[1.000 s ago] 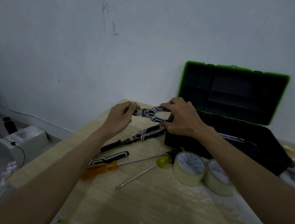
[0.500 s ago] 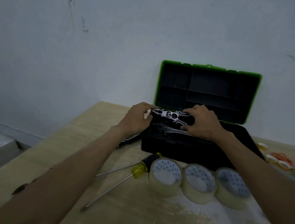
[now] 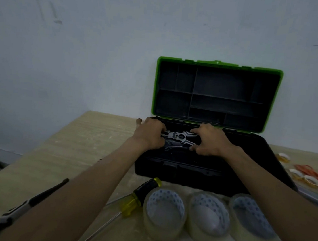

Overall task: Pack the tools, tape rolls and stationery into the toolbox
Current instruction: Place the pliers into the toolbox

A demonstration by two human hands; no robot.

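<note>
A black toolbox [image 3: 188, 172] with a green-rimmed lid [image 3: 216, 95] stands open against the wall. Black and silver pliers [image 3: 178, 137] are held inside its left part. My left hand [image 3: 150, 135] grips the jaw end and my right hand [image 3: 209, 140] grips the handles. Another metal tool lies under them in the box, mostly hidden. Three clear tape rolls [image 3: 165, 215] [image 3: 208, 217] [image 3: 252, 221] stand in a row in front of the box. A yellow and black screwdriver [image 3: 139, 196] lies left of them. A black and grey tool [image 3: 25, 207] lies under my left forearm.
Small tape rolls and orange items [image 3: 300, 173] lie on the wooden table [image 3: 66, 147] to the right of the box. A clear long object [image 3: 312, 197] shows at the right edge. A pale wall [image 3: 103, 49] rises right behind the table.
Both hands have carried the pliers from above the table's left side to the right and lowered them into the open toolbox. The view has followed to the right.
</note>
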